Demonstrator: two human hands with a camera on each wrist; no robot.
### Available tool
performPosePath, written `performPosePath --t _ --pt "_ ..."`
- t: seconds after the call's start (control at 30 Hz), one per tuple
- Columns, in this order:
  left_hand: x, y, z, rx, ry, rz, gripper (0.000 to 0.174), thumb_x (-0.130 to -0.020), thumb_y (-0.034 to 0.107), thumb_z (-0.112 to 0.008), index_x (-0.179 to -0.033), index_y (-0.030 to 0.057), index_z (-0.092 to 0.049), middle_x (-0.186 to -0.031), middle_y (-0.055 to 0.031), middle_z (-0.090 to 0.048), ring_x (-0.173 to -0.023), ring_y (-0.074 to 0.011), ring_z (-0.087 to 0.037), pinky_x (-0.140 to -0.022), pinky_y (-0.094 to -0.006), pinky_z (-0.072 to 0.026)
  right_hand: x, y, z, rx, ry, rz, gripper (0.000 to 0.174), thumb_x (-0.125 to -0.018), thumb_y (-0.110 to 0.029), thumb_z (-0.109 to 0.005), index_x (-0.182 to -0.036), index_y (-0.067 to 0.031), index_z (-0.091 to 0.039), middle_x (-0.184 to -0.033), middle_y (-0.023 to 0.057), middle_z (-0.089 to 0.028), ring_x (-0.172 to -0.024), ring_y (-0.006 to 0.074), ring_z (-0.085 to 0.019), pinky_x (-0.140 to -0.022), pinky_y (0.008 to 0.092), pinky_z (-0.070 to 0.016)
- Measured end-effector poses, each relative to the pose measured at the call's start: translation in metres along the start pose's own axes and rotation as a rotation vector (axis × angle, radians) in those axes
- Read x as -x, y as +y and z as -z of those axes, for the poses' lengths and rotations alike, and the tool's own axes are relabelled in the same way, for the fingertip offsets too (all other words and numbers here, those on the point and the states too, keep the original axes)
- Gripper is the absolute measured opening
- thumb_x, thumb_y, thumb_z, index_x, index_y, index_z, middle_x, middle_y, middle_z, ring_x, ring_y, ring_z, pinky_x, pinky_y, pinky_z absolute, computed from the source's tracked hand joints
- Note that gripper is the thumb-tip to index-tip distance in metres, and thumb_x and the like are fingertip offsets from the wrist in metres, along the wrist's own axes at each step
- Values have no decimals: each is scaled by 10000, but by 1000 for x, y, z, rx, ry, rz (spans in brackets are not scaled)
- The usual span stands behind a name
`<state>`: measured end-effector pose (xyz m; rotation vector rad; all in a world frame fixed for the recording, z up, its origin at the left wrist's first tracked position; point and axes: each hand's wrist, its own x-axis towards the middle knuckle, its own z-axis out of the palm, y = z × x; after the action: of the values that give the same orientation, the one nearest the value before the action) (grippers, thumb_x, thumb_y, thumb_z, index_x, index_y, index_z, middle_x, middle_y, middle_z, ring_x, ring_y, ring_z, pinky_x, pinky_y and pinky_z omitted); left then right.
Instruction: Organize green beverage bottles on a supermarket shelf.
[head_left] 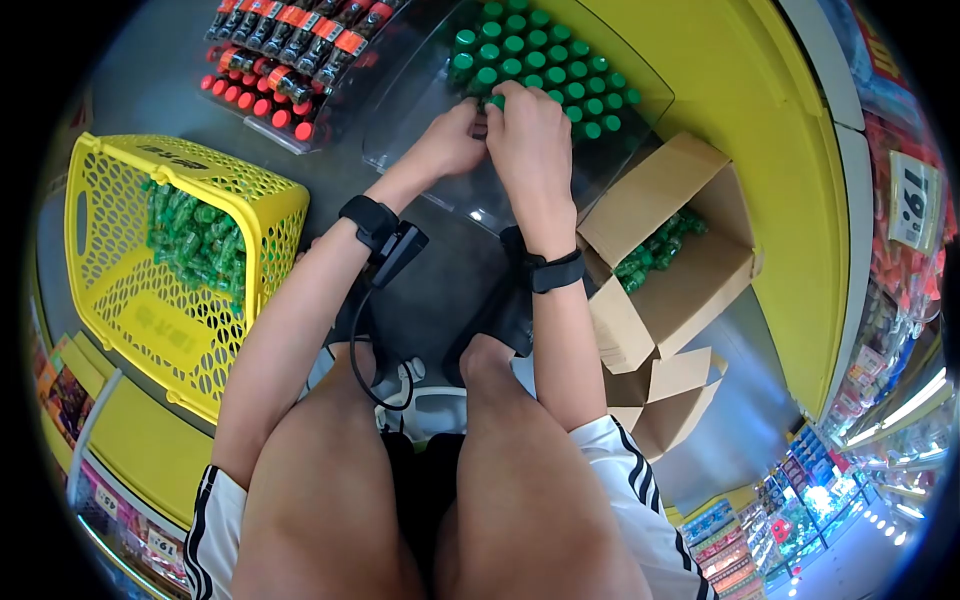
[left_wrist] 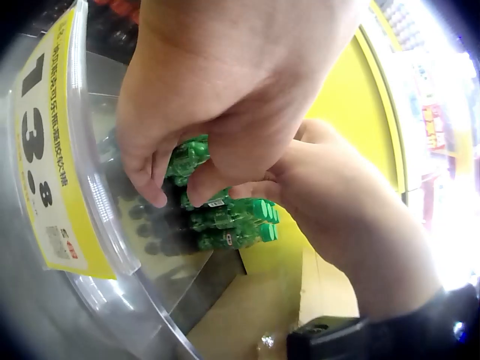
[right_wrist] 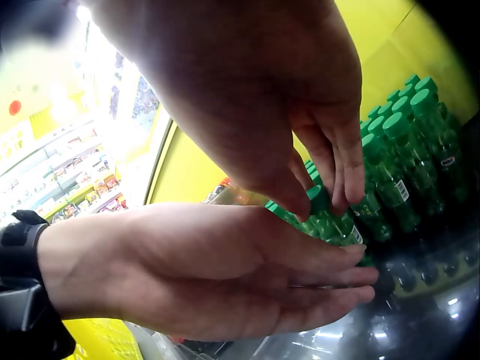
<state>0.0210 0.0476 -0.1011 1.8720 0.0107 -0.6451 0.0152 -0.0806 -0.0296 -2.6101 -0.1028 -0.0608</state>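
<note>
Both hands meet at the near left corner of a block of small green bottles (head_left: pixel 535 65) standing in a clear plastic bin (head_left: pixel 400 125). With thumb and fingers, my right hand (head_left: pixel 535 135) pinches a small green bottle (right_wrist: pixel 319 204) near its green cap. My left hand (head_left: pixel 455 142) is beside it; in the left wrist view its thumb and fingers curve around a small green bottle (left_wrist: pixel 189 156). The hands partly hide the bottles between them. More upright bottles (right_wrist: pixel 401 142) stand in close rows next to the right fingers.
A yellow basket (head_left: pixel 275 215) on the left and a cardboard box (head_left: pixel 690 300) on the right hold more green bottles. Red-capped dark bottles (head_left: pixel 265 100) are stacked at the back left. A price sign (left_wrist: pixel 49 150) stands along the bin's edge. Another open carton (head_left: pixel 680 400) lies nearer.
</note>
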Motion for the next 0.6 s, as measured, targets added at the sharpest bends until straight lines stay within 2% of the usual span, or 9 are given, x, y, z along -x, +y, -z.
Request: performPosePath --t 0.07,0.17,0.3,0.4,0.47,0.6 --pt "-4 -5 -1 189 -61 72 561 -990 138 -708 -1484 -22 -497 -1371 -131 -685 -1270 -207 -645 -1038 -355 -503 -1 -2 -1 9 -11 -33 229 -912 -120 -736 -1102 6 -756 -1016 221 -748 -934 433 -729 -820 493 -592" --pt "0 7 6 270 -125 100 592 -1001 138 -700 -1521 -15 -463 -1440 -125 -645 -1344 -210 -600 -1100 -344 -465 -4 -4 0 11 -24 -48 230 -912 -125 -742 -1102 3 -759 -1025 220 -750 -948 431 -731 -825 493 -593" --pt "5 14 6 312 -123 114 584 -1014 114 -677 -1537 -15 -452 -1468 -139 -627 -1394 -204 -561 -1135 -341 -437 -6 -3 1 15 -6 -53 231 -914 -128 -745 -1106 1 -761 -1026 220 -751 -950 428 -732 -830 495 -592" --pt "7 15 7 380 -122 112 563 -1024 87 -649 -1537 -39 -453 -1506 -154 -599 -1419 -207 -541 -1150 -338 -427 -5 -3 2 -8 5 -68 259 -918 -139 -750 -1142 -7 -742 -1022 217 -751 -952 424 -732 -829 494 -590" --pt "12 27 12 390 -164 173 539 -1030 42 -607 -1530 -77 -447 -1541 -167 -568 -1438 -204 -519 -1172 -335 -410 -4 -2 3 -23 1 -108 290 -919 -153 -760 -1167 -12 -713 -1013 211 -752 -942 419 -731 -819 492 -586" --pt "9 20 7 489 -159 132 534 -1030 11 -577 -1531 -103 -430 -1553 -175 -554 -1442 -197 -509 -1187 -338 -403 -4 -2 4 -12 5 -120 301 -916 -158 -769 -1167 -11 -693 -993 203 -751 -922 411 -731 -797 488 -580"
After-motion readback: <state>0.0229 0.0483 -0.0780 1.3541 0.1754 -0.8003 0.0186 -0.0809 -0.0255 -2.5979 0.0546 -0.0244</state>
